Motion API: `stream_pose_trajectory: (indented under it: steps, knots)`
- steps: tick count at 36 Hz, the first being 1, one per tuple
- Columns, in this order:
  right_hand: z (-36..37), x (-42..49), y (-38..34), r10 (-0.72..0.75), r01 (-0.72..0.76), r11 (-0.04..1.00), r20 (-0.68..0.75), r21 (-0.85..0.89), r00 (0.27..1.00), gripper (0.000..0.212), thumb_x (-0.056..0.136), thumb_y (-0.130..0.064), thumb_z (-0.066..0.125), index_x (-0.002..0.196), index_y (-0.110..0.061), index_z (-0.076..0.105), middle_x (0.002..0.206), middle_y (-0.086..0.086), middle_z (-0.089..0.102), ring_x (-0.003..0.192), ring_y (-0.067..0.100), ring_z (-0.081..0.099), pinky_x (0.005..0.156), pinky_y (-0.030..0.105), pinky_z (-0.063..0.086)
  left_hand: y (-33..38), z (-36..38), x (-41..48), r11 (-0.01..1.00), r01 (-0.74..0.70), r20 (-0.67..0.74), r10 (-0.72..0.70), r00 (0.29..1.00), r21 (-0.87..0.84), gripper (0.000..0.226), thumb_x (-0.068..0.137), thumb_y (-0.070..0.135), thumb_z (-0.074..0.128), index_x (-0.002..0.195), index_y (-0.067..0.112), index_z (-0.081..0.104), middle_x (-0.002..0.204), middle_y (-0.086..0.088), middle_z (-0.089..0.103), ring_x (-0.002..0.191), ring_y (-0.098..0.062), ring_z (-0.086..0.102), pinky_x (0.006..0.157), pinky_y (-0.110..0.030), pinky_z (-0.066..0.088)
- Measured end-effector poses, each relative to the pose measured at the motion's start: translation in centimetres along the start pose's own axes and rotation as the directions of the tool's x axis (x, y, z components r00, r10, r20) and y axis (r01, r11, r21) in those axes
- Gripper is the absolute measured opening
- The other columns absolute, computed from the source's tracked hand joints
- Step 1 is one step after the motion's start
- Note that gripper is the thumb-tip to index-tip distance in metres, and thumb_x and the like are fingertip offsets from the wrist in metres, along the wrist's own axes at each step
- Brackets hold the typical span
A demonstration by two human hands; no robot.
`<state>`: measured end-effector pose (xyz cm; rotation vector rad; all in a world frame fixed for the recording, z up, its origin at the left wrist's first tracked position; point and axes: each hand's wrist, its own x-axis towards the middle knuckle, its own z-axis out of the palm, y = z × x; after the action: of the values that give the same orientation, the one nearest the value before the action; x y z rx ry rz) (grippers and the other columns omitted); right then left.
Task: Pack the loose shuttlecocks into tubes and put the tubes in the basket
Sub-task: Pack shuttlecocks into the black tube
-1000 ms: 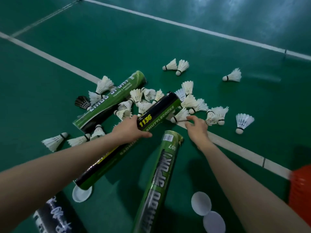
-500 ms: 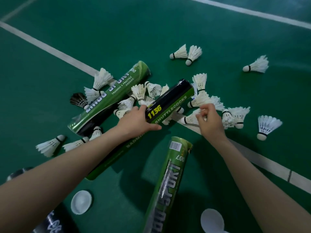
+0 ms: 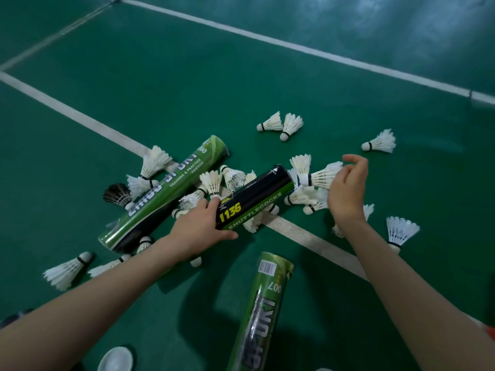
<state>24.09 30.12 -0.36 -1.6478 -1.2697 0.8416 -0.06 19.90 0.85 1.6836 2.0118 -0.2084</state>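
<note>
My left hand (image 3: pixel 199 230) grips a black and green tube marked 1136 (image 3: pixel 257 198), tilted with its open far end toward the pile. My right hand (image 3: pixel 347 190) holds a white shuttlecock (image 3: pixel 320 176) by its feathers, cork end pointing at the tube's mouth, just to the right of it. Several loose white shuttlecocks (image 3: pixel 304 196) lie around the tube on the green floor, and a black-feathered shuttlecock (image 3: pixel 117 195) lies at the left. A green tube (image 3: pixel 171 188) lies left of my left hand. Another green tube (image 3: pixel 263 309) lies near me.
A white tube cap (image 3: pixel 116 361) lies at the bottom left. White court lines (image 3: pixel 308 235) cross the floor under the pile. Stray shuttlecocks rest at the far right (image 3: pixel 380 142) and near right (image 3: pixel 400 232). An orange object (image 3: pixel 490 330) shows at the right edge.
My right hand has picked a shuttlecock out of the pile and lifted it up to the tube's open end. My left hand keeps hold of the 1136 tube.
</note>
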Motion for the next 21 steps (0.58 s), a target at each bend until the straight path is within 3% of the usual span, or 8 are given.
stream_pose_trajectory:
  steps: [3,7,9,13,16,18,21]
  knots:
    - [0.1,0.0,-0.3,0.019,-0.02,1.0,0.083,0.014,0.996,0.021,0.103,-0.016,0.025,0.117,-0.02,0.04,0.127,0.013,0.045,0.098,0.019,0.045,0.089,0.039,0.043,-0.6,-0.1,0.2,0.998,-0.036,-0.039,0.038,0.999,0.056,0.098,0.074,0.07,0.06,0.146,0.02,0.018,0.136,-0.005,0.039,0.117,-0.025,0.049,0.091,-0.038,0.047]
    - [0.4,-1.4,-1.2,0.068,-0.08,0.996,0.293,0.027,0.954,0.028,0.104,-0.016,0.028,0.126,-0.018,0.045,0.132,0.006,0.047,0.103,0.016,0.053,0.087,0.027,0.046,-1.2,0.0,0.3,0.992,-0.129,-0.063,0.13,0.99,0.011,0.099,0.072,0.07,0.061,0.148,0.024,0.016,0.133,0.0,0.039,0.115,-0.02,0.048,0.089,-0.034,0.047]
    - [0.6,-2.0,-1.8,0.087,-0.11,0.993,0.364,0.042,0.927,0.029,0.104,-0.016,0.03,0.125,-0.021,0.05,0.133,0.007,0.049,0.104,0.023,0.054,0.084,0.032,0.049,-1.4,0.1,0.2,0.986,-0.169,-0.083,0.169,0.982,0.008,0.099,0.072,0.07,0.062,0.148,0.025,0.017,0.132,0.001,0.04,0.113,-0.018,0.048,0.089,-0.032,0.046]
    - [0.8,-2.7,-1.7,0.022,-0.048,0.996,0.324,0.074,0.946,0.025,0.102,-0.017,0.035,0.102,-0.027,0.059,0.121,-0.003,0.045,0.121,0.013,0.043,0.107,0.032,0.034,-2.3,0.0,-0.4,0.981,-0.195,-0.091,0.196,0.976,0.018,0.099,0.072,0.069,0.062,0.148,0.026,0.017,0.133,0.001,0.039,0.112,-0.018,0.049,0.09,-0.031,0.043]
    - [0.2,-3.3,-1.4,0.016,-0.048,0.995,0.34,0.086,0.94,0.032,0.103,-0.033,0.032,0.124,-0.024,0.056,0.136,-0.005,0.036,0.127,0.008,0.035,0.111,0.031,0.025,-2.5,-0.2,-0.7,0.977,-0.211,-0.101,0.21,0.972,0.004,0.1,0.071,0.071,0.061,0.148,0.026,0.016,0.133,0.002,0.038,0.114,-0.019,0.048,0.093,-0.033,0.043]
    - [-0.1,-3.9,-1.5,0.036,-0.077,0.994,0.441,0.076,0.897,0.047,0.102,-0.048,0.024,0.142,-0.029,0.039,0.151,-0.007,0.029,0.134,0.008,0.028,0.11,0.033,0.022,-2.5,-0.2,-1.0,0.973,-0.232,-0.101,0.229,0.968,-0.017,0.1,0.071,0.071,0.061,0.148,0.026,0.016,0.134,0.002,0.038,0.117,-0.019,0.047,0.092,-0.032,0.042]
    - [-0.3,-4.2,-2.2,0.021,-0.043,0.998,0.473,0.036,0.881,0.054,0.1,-0.053,0.017,0.148,-0.032,0.029,0.156,-0.007,0.025,0.142,0.012,0.022,0.114,0.036,0.017,-2.1,-0.1,-1.4,0.965,-0.262,-0.094,0.259,0.961,-0.025,0.099,0.072,0.07,0.061,0.148,0.026,0.015,0.135,0.002,0.036,0.119,-0.019,0.045,0.091,-0.031,0.041]
